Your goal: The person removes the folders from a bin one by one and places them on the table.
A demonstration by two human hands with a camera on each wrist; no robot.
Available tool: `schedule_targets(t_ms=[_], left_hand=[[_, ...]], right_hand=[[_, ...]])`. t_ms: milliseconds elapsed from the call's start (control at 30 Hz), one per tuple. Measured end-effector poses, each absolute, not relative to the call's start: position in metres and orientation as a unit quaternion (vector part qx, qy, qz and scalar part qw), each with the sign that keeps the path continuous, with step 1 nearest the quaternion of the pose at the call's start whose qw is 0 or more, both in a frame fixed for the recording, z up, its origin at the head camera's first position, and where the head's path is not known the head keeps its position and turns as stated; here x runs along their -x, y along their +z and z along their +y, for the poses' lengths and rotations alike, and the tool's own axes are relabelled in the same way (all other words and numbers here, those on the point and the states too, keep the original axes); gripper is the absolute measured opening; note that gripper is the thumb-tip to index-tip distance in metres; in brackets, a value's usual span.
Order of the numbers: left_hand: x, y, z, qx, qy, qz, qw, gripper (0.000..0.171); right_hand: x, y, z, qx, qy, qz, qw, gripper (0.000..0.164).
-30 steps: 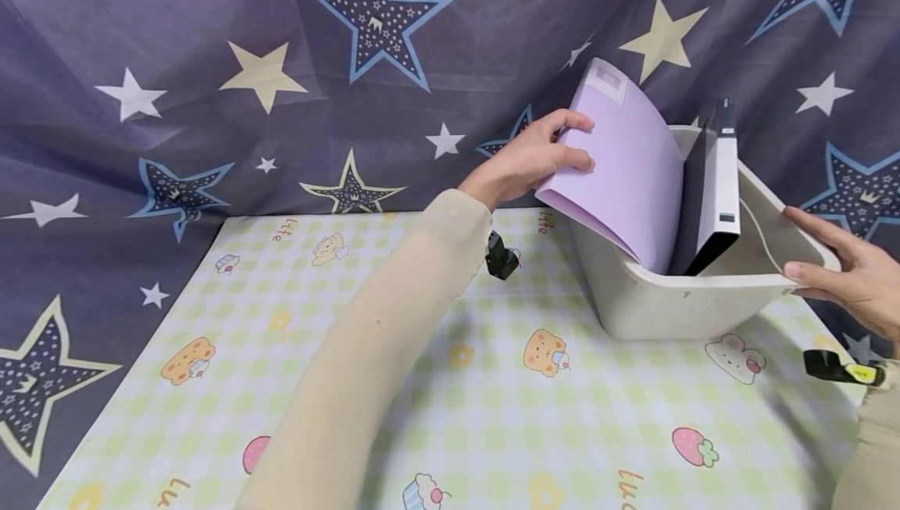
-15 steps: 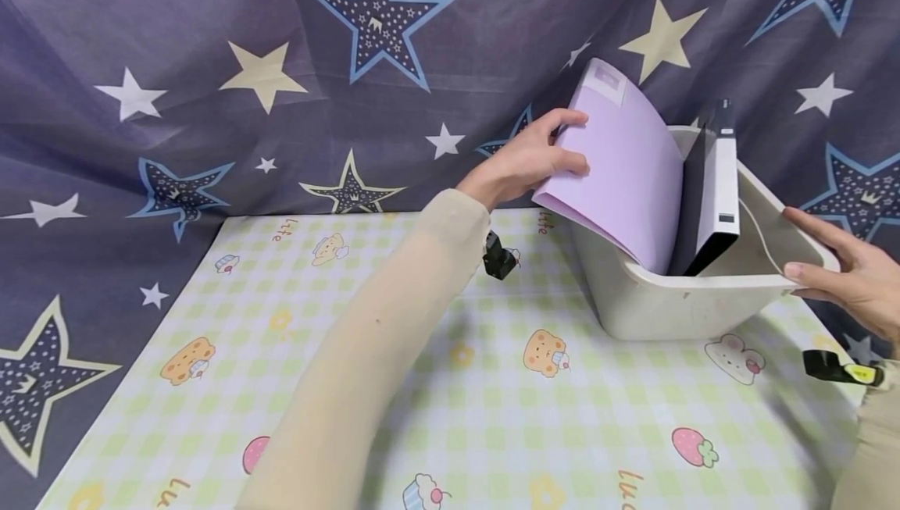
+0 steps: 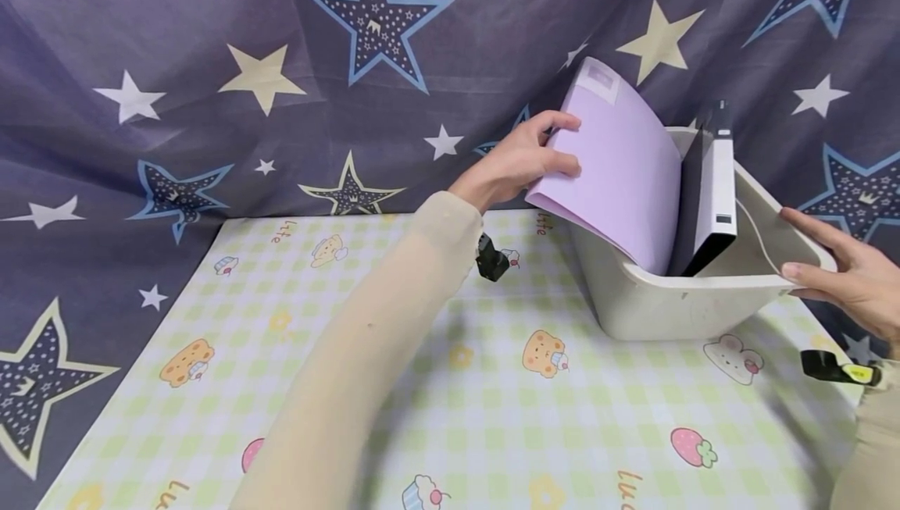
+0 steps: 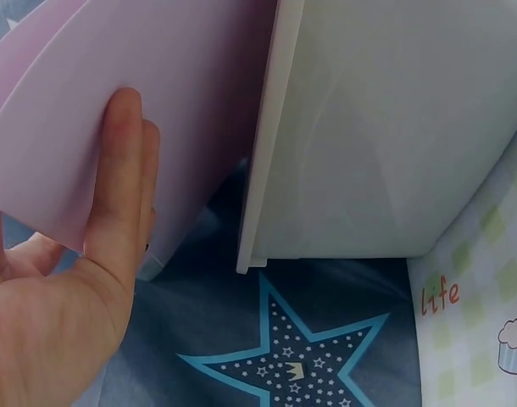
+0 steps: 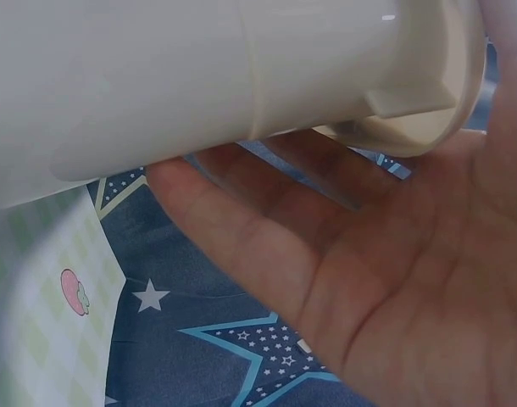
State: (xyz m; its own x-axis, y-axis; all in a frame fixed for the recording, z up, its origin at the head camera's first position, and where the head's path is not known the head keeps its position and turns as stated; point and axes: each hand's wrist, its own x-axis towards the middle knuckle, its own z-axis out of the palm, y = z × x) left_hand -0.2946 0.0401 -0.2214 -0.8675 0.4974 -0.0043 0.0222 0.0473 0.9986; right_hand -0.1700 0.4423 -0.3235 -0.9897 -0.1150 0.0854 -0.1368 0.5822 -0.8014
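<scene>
A light purple file folder (image 3: 619,174) with a label pocket at its top leans out over the left side of a pale plastic bin (image 3: 668,313). My left hand (image 3: 508,162) holds its left edge, and the left wrist view shows long fingers along one face of the folder (image 4: 186,85). Beside the folder, a file box (image 3: 716,190) with a white edge and dark side stands tilted in the bin. My right hand (image 3: 854,279) grips the bin's right rim, thumb at the near corner; from the right wrist, the fingers (image 5: 241,229) reach beneath the bin's wall (image 5: 174,76).
A checked tablecloth (image 3: 457,416) with printed cartoon animals covers the table. Behind it hangs a dark curtain (image 3: 211,49) with stars. A thin pale bin handle (image 3: 759,237) crosses the bin's inside on the right. Black wrist cameras sit on both forearms.
My left hand has drawn slightly to the left, and the folder's left edge has come with it, tilting farther out. My right hand keeps its place on the bin.
</scene>
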Motion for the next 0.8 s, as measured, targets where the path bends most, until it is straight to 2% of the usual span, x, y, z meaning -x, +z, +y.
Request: schedule_targets(t_ms=[800], left_hand=[[0.2999, -0.2304, 0.0303, -0.186, 0.690, 0.670, 0.202, 0.068]], right_hand=[[0.1691, -0.3227, 0.4407, -0.072, 0.453, -0.888, 0.010, 0.082]])
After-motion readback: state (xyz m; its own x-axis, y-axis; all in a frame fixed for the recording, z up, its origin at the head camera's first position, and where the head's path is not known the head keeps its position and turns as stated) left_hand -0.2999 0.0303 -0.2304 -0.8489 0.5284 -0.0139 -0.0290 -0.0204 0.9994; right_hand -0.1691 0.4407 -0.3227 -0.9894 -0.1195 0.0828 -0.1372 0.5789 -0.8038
